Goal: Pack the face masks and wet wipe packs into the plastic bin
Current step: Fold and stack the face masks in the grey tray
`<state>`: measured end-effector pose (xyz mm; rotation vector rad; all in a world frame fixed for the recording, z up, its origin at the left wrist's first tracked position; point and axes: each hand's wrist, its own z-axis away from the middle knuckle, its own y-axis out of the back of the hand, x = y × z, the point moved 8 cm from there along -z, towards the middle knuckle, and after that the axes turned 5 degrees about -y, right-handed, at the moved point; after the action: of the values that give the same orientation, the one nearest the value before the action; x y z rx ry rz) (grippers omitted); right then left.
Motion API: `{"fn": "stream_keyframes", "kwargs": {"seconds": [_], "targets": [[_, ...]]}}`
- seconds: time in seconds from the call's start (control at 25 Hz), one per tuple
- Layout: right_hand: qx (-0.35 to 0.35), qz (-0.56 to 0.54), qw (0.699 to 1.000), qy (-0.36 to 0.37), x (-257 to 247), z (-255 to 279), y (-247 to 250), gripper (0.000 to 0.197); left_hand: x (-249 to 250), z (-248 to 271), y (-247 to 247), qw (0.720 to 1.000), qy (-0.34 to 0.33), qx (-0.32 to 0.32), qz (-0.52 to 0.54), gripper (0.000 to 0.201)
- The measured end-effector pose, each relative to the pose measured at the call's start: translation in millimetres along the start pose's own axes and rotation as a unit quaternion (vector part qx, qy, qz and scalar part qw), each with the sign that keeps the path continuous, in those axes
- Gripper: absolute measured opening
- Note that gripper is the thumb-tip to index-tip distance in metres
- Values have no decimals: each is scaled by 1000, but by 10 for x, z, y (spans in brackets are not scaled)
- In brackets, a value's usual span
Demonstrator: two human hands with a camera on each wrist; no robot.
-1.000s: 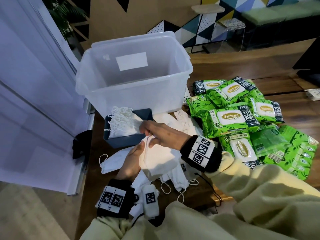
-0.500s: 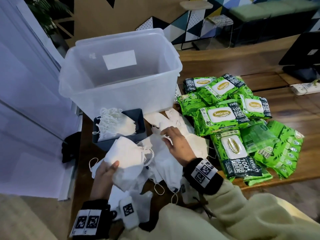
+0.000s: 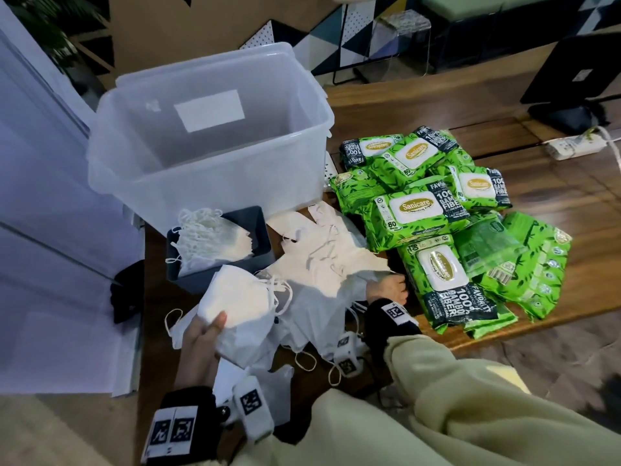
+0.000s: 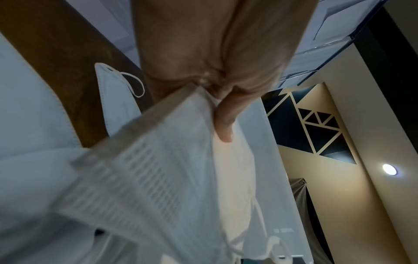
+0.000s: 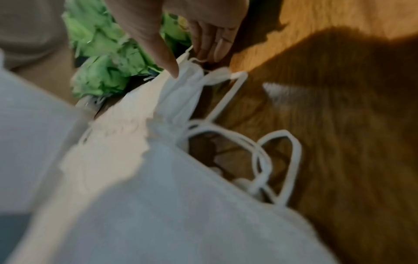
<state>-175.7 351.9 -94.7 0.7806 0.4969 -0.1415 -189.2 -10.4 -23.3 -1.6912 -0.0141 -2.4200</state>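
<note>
My left hand [image 3: 210, 331] grips a stack of white face masks [image 3: 240, 297] just in front of the small grey tray; in the left wrist view its thumb [image 4: 224, 125] presses on the stack [image 4: 158, 178]. My right hand [image 3: 384, 285] is at the right edge of the loose mask pile [image 3: 322, 260], next to the green wet wipe packs [image 3: 416, 210]. In the right wrist view the right hand [image 5: 194, 62] pinches the end of some masks [image 5: 181, 92] between thumb and fingers. The clear plastic bin [image 3: 312, 129] stands behind, with nothing seen inside.
A dark grey tray [image 3: 258, 230] holding more masks sits against the bin's front wall. The wooden table's [image 3: 554, 264] left edge runs beside a white wall panel [image 3: 50, 264]. A power strip [image 3: 571, 148] and a monitor base [image 3: 568, 119] lie at the back right.
My left hand has taken the mask stack and drawn it left and towards me. My right hand left the tray and moved right across the pile to its edge by the wipe packs.
</note>
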Motion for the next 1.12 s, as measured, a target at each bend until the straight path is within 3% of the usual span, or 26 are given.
{"fn": "stream_keyframes", "kwargs": {"seconds": [0.08,0.2,0.36,0.52,0.68,0.76,0.84,1.12], "targets": [[-30,-91,995,-22,28,-124,-43,45,20,36,-65,1000,3,-5,5,16],[-77,-150,985,29,-103,-138,-21,32,24,43,-6,1000,9,12,1,15],[2,-87,983,161,-349,144,362,32,17,13,39,1000,14,18,13,24],[52,-150,957,243,-522,522,809,43,46,-32,-12,1000,8,15,14,21],[-70,-135,971,186,-484,543,892,52,17,-77,-54,1000,9,11,1,30],[-161,-179,963,125,-350,550,827,50,39,-86,-79,1000,0,11,4,32],[-209,-176,958,89,-179,583,762,52,84,-75,-122,1000,-13,13,1,36],[-347,-176,912,130,-151,1033,626,56,225,-9,-374,998,-38,-11,-45,78]]}}
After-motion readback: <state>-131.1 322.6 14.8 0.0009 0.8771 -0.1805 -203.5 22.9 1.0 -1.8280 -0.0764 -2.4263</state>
